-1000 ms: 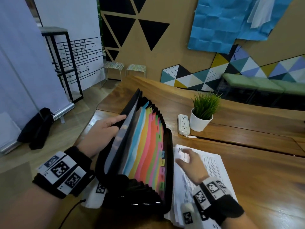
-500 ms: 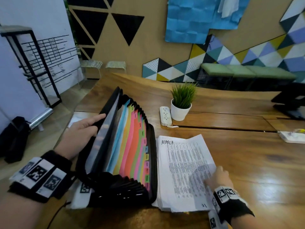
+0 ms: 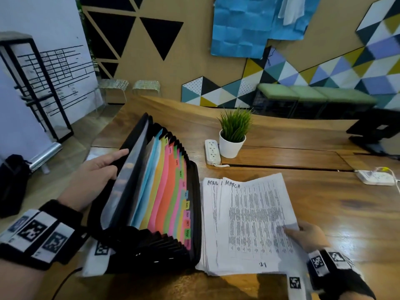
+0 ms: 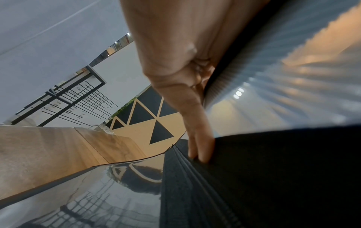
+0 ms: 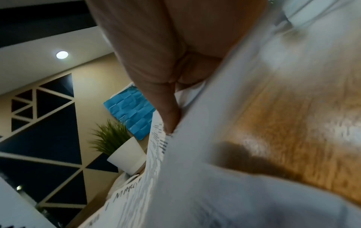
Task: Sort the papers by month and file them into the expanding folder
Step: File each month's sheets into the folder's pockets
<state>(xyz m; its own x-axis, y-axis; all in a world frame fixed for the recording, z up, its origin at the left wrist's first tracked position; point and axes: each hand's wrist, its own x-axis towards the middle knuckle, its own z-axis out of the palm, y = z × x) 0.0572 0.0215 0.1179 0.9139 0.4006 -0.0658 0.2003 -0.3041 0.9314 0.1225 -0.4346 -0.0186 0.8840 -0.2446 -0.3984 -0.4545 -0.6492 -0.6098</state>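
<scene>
A black expanding folder (image 3: 151,202) stands open on the wooden table, its coloured dividers carrying month tabs. My left hand (image 3: 95,176) holds its front cover back, with the fingers (image 4: 197,138) lying straight along the cover (image 4: 293,77). To the right of the folder lies a stack of printed papers (image 3: 211,224). Its top sheet, marked MARCH (image 3: 253,217), is lifted and shifted right, and a sheet headed APRIL shows beneath. My right hand (image 3: 303,232) pinches the MARCH sheet (image 5: 205,169) at its lower right corner, thumb (image 5: 168,115) on top.
Beyond the papers stand a potted plant (image 3: 232,135) and a white power strip (image 3: 212,151). A small white device with a cable (image 3: 375,177) lies at the right. A black stand (image 3: 376,131) sits at the far right. The table's left edge runs just behind the folder.
My right hand slid from the stack's top left to its lower right corner, took hold of the MARCH sheet and raised it, uncovering APRIL. The left hand stayed on the cover.
</scene>
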